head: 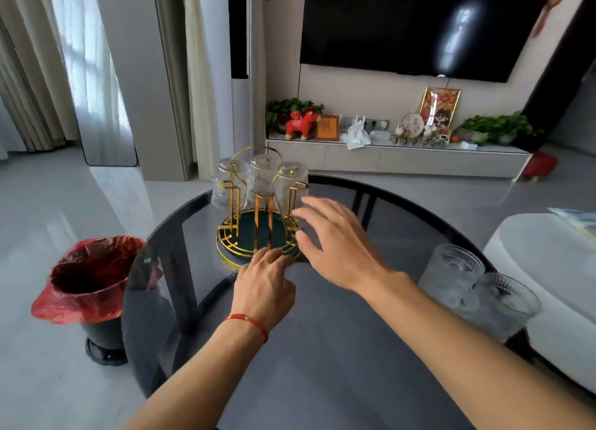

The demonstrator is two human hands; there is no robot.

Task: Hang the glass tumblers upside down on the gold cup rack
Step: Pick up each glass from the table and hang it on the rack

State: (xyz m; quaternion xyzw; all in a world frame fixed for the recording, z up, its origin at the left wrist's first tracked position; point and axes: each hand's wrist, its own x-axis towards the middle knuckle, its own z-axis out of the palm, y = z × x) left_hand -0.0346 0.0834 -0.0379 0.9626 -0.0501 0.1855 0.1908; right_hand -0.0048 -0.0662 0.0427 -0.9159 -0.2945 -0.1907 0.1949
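Now both hands empty: left hand [263, 284] fingertips touching gold cup rack [258, 236] base, right hand [332, 245] spread beside it.

Red string bracelet [250, 322], bare forearms

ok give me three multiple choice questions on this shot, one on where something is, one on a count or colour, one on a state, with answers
1. Where do the two loose tumblers stand on the glass table?
A. near its right edge
B. beside the bin
C. on the rack's base

2. What colour is the liner of the bin?
A. blue
B. red
C. white

3. What is the right hand holding?
A. a tumbler
B. a cloth
C. nothing

Answers: 1 A, they stand upright at the right rim, apart from the gold rack. 2 B, the bag folded over the rim is red. 3 C, its fingers are spread open beside the rack; the left hand touches the rack's base.
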